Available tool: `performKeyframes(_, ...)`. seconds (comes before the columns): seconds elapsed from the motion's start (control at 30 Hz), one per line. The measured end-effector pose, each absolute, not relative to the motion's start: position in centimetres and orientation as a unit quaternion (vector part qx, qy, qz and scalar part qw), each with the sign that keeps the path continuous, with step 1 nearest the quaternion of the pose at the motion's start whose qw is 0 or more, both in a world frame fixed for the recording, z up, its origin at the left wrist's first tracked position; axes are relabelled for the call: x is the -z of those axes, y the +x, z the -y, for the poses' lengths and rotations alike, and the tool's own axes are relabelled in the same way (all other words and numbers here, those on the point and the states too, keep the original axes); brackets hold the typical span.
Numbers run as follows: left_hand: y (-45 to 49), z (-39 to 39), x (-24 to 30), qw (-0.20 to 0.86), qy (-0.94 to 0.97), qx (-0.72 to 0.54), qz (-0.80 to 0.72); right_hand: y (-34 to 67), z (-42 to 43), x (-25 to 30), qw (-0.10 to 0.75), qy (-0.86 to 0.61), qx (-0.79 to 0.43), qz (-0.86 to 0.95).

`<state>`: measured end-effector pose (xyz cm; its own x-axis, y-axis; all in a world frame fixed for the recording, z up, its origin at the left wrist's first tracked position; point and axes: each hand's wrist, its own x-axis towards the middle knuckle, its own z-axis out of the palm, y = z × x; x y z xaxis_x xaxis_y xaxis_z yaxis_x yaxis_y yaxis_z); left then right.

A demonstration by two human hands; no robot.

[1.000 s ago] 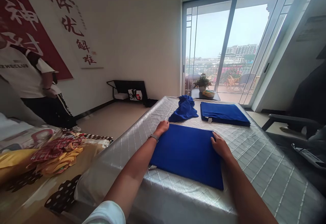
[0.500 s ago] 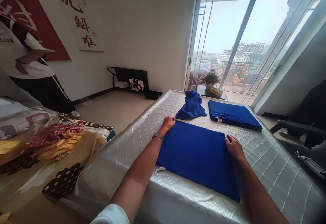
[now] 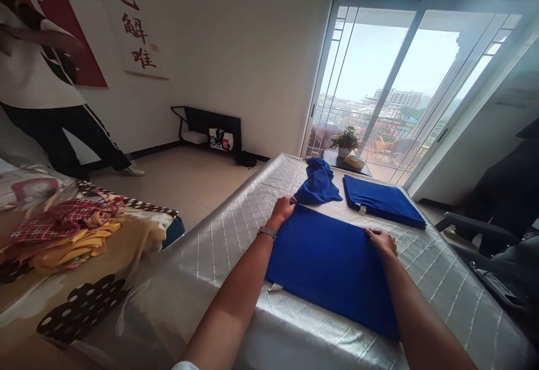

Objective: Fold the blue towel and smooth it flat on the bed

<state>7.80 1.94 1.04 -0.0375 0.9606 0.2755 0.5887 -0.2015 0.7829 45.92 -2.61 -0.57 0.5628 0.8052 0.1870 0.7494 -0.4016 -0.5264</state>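
A folded blue cloth [image 3: 328,272] lies flat in front of me on a silver quilted mattress [image 3: 227,235], a small white tag sticking out at its near left. My left hand [image 3: 283,211], with a band on the wrist, pinches its far left corner. At the far right corner my right hand [image 3: 382,241] grips the edge between thumb and fingers. Beyond the left hand lies a crumpled blue cloth [image 3: 320,183]. To its right rests a neatly folded blue stack [image 3: 383,200] with a white tag at its near left corner.
On the left, a bed with a patterned cover [image 3: 143,241] holds heaped plaid and yellow clothes [image 3: 67,235]. A person [image 3: 42,78] stands behind it. A dark chair [image 3: 484,229] stands at the right, and a small table with a potted plant [image 3: 347,140] by the glass door.
My view has tilted up slightly. Both hands stay at the cloth's far corners, the right fingers closer in on its corner. The person at the left has raised an arm and shifted their legs.
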Motion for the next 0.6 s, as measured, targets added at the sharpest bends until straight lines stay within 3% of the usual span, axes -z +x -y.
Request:
performKeyframes(0.27,7.2,-2.1,-2.2,0.300,0.602,-0.490,-0.555,45.7,4.5,-0.6,0.459,-0.773,-0.158,0.409)
performKeyframes(0.43,7.0,-1.5,-5.6,0.336,0.585,-0.540,-0.503,46.0,8.6,-4.5,0.632,-0.633,-0.218,0.391)
performKeyframes(0.6,6.4,2.1,-10.8,0.370,0.558,-0.640,-0.377,45.6,12.9,-10.6,0.687,-0.586,-0.152,0.403)
